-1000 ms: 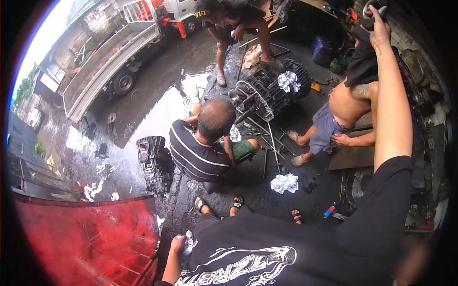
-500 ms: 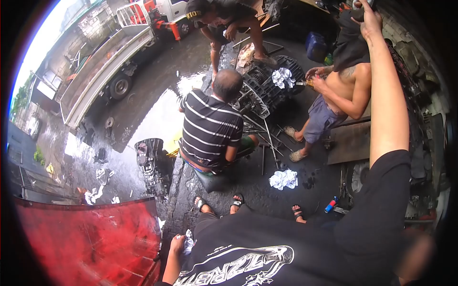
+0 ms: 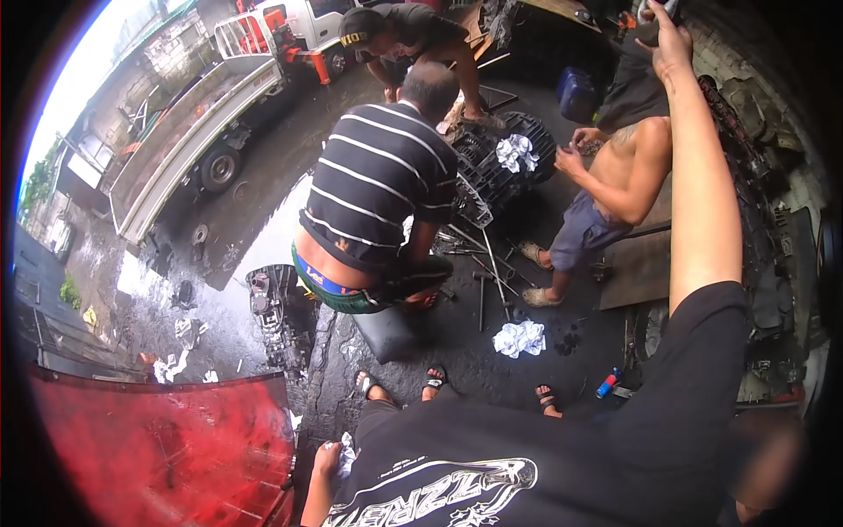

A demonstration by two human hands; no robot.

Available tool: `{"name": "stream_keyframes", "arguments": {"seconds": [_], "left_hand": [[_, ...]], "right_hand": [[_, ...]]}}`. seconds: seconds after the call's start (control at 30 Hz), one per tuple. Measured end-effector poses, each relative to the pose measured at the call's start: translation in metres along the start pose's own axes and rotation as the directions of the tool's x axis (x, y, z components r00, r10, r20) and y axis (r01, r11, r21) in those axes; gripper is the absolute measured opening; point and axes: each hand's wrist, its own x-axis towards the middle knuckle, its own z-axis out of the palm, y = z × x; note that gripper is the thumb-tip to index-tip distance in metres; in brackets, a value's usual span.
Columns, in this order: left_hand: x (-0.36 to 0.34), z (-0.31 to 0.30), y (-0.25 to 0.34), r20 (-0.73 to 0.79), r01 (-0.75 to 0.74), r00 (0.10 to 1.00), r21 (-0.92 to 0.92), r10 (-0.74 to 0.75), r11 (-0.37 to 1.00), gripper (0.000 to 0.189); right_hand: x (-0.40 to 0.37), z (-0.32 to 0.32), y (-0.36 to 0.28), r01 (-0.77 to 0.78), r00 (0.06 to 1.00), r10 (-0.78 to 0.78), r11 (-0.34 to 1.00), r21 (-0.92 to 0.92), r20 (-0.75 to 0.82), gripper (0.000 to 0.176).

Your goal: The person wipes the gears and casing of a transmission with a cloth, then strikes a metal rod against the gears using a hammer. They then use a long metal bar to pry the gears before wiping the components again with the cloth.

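Observation:
At the lower left, my left hand [image 3: 327, 458] is closed around a crumpled white rag [image 3: 347, 455], close beside my black shirt [image 3: 562, 457]. My right arm is stretched up along the right side. Near the top edge, my right hand [image 3: 672, 46] has its fingers curled at a pale, greyish thing [image 3: 660, 9] that the edge partly cuts off; I cannot make out what it is. Below that hand is a shirtless person [image 3: 645, 167] with dark cloth over the head, fingers together in front of the chest.
A person in a striped shirt [image 3: 386, 184] squats above a black seat [image 3: 384, 335]. Beyond, another person [image 3: 413, 39] bends over a greasy gearbox [image 3: 492, 154]. White rags [image 3: 520, 338], long tools [image 3: 482, 299], a second gearbox [image 3: 279, 316], a red panel [image 3: 167, 448] and a truck [image 3: 198, 132] surround me.
The striped-shirt person has risen off the black seat and leans forward. The shirtless person's yellowish object no longer shows. My left hand still grips the rag; my right arm has shifted slightly left.

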Motion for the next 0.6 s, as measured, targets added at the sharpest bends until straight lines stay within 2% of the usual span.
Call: {"name": "stream_keyframes", "arguments": {"seconds": [0.07, 0.1, 0.2, 0.23, 0.33, 0.37, 0.4, 0.47, 0.5, 0.53, 0.6], "left_hand": [[0.002, 0.002, -0.002, -0.040, -0.027, 0.999, 0.015, 0.028, 1.000, 0.024], [-0.027, 0.000, 0.037, 0.010, -0.060, 0.998, 0.056, 0.059, 0.997, 0.026], [-0.012, 0.004, 0.013, -0.070, -0.055, 0.996, 0.040, 0.058, 0.998, 0.027], [-0.013, 0.005, 0.013, -0.061, -0.011, 0.998, -0.025, 0.010, 1.000, 0.027], [-0.035, 0.001, 0.042, 0.008, 0.005, 1.000, -0.067, -0.005, 0.998, 0.021], [-0.038, -0.001, 0.047, 0.017, 0.037, 0.999, -0.034, -0.036, 0.999, 0.017], [-0.036, -0.002, 0.045, 0.003, -0.018, 1.000, -0.002, 0.018, 1.000, 0.017], [-0.033, -0.005, 0.042, 0.003, -0.046, 0.999, 0.053, 0.046, 0.998, 0.020], [-0.030, -0.006, 0.041, 0.015, -0.051, 0.999, 0.036, 0.050, 0.998, 0.022], [-0.026, -0.008, 0.035, 0.025, -0.053, 0.998, 0.018, 0.053, 0.998, 0.023], [-0.018, -0.012, 0.025, 0.035, -0.066, 0.997, 0.025, 0.065, 0.997, 0.025]], "right_hand": [[0.001, -0.003, 0.000, -0.026, 1.000, 0.026, 1.000, -0.008, 0.005, 0.015], [-0.001, -0.004, -0.002, -0.050, 0.999, 0.050, 0.999, -0.010, 0.005, 0.015], [-0.004, -0.003, -0.004, -0.043, 0.999, 0.043, 0.999, -0.009, -0.006, 0.016], [-0.004, -0.001, -0.004, -0.027, 1.000, 0.027, 1.000, -0.009, -0.012, 0.016], [0.000, 0.000, -0.001, -0.032, 0.999, 0.031, 0.999, -0.030, -0.043, 0.016], [0.003, -0.002, 0.002, -0.025, 1.000, 0.025, 1.000, 0.010, -0.012, 0.014], [0.004, -0.001, 0.003, -0.004, 1.000, 0.004, 0.998, 0.059, 0.000, 0.012], [0.009, -0.001, 0.006, 0.021, 0.999, -0.020, 0.999, 0.025, -0.035, 0.011], [0.011, -0.002, 0.008, 0.050, 0.999, -0.049, 0.996, 0.068, -0.018, 0.010], [0.003, -0.001, -0.002, -0.052, 0.998, 0.052, 0.998, 0.026, -0.026, 0.009], [0.009, -0.003, 0.006, 0.026, 0.999, -0.025, 0.999, 0.027, -0.042, 0.010]]}}
